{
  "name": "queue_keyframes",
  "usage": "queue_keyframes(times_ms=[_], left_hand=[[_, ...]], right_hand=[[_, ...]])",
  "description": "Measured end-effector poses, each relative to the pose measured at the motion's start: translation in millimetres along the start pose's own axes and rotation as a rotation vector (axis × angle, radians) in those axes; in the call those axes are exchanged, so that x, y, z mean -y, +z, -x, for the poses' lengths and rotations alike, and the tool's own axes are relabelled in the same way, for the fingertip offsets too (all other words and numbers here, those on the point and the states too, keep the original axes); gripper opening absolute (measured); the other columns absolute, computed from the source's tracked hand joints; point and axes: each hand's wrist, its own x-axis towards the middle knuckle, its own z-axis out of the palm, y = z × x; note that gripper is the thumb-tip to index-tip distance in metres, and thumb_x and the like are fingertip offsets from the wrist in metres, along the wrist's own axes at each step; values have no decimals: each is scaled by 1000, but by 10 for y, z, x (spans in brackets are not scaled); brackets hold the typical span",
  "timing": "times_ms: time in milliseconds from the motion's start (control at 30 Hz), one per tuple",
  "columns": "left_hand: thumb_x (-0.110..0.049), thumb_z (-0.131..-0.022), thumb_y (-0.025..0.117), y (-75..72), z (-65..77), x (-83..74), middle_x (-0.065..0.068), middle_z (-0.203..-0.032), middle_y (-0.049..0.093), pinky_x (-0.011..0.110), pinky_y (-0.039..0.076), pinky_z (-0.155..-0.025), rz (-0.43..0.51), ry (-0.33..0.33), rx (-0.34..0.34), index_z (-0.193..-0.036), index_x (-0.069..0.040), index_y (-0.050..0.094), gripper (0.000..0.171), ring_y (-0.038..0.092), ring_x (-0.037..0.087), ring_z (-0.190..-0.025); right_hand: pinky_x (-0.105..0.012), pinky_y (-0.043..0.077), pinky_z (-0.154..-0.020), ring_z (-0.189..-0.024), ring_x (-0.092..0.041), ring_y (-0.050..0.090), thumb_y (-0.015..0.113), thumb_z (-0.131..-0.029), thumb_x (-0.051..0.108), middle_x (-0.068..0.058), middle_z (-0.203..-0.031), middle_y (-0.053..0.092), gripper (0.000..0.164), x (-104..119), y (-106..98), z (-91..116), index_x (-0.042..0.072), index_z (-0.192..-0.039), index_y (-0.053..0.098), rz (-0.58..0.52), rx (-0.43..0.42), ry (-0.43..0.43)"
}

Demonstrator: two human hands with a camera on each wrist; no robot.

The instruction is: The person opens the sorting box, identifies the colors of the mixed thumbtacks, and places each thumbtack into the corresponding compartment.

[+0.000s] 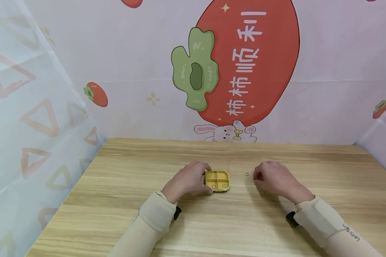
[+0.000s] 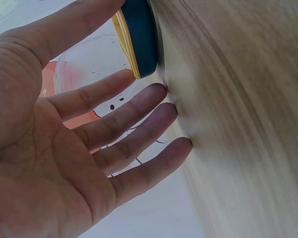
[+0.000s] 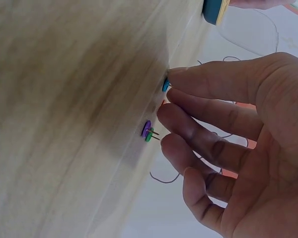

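My left hand holds a small four-part storage box between thumb and index finger. Its other fingers reach down to the tabletop. The box is yellow inside and dark teal outside; its clear lid stands open at the back. One small thumbtack lies in each of its two near compartments. My right hand pinches a blue thumbtack at its thumb and index tips, close to the table. Purple and green thumbtacks lie beside those fingers, pins up; an orange bit is mostly hidden.
A lone thumbtack lies on the wooden table between the box and my right hand. Behind the table hangs a white cloth printed with a large persimmon, and patterned cloth also borders the left side.
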Motion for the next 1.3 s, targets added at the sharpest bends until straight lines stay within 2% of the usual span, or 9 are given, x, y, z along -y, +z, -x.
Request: queue_keyframes(times_ms=[367,667,1033,1300], left_hand=[[-39,-64,80,-15,3,-13,1,-108,58,36,41,-80,-10,-16,7,-117,-14,58,63,51,16,-94],[-38,-63,81,-15,1,-10,0,-105,58,35,42,-78,4,-9,9,-116,-13,59,63,51,15,-91],[-38,-63,81,-7,3,-5,0,-104,58,34,42,-77,5,-4,9,-115,-13,59,63,51,15,-90],[-39,-63,81,2,-2,5,0,-104,58,35,42,-78,2,-5,8,-116,-13,58,63,51,15,-91]], right_hand=[[-32,36,-61,-64,-11,43,61,-72,7,13,-63,46,20,19,-17,-33,25,-64,56,52,-23,-73],[-35,36,-64,-64,-10,42,61,-68,2,15,-62,45,24,23,-24,-30,25,-61,55,77,-56,-110],[-36,30,-64,-61,-10,37,46,-60,-2,14,-55,38,29,21,9,-29,27,-55,47,106,-74,-110],[-34,33,-65,-62,-11,40,50,-64,-1,13,-60,44,26,37,-13,-20,25,-62,54,64,-51,-71]])
